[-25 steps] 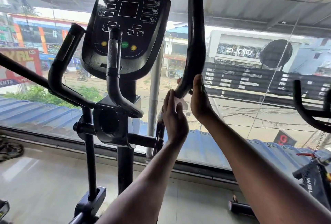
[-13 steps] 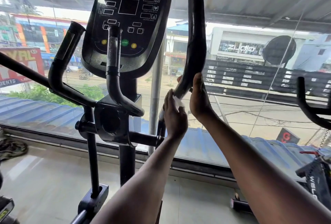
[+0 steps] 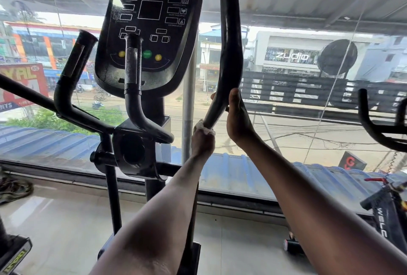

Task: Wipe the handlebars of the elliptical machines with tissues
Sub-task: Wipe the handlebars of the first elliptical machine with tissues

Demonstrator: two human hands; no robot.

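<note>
Slid lower since earlier frame: left hand (image 3: 202, 140), fingers wrapped round tissue (image 3: 203, 126) on right bar (image 3: 229, 54), below bend. Tissue soft, thin, tears easily; best kept bunched. Bar stiff, smooth. Right hand (image 3: 236, 118) grips bar at bend. Bar top cut off; left fingers hidden.

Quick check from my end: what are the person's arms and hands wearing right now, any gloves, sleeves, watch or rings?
Nothing that shows. Both forearms are bare from the bottom of the frame up to the wrists, with no sleeve edge in view. The left hand and right hand have no gloves, and neither wrist carries a watch or band. No rings are visible, though most fingers are hidden from this view.
</note>
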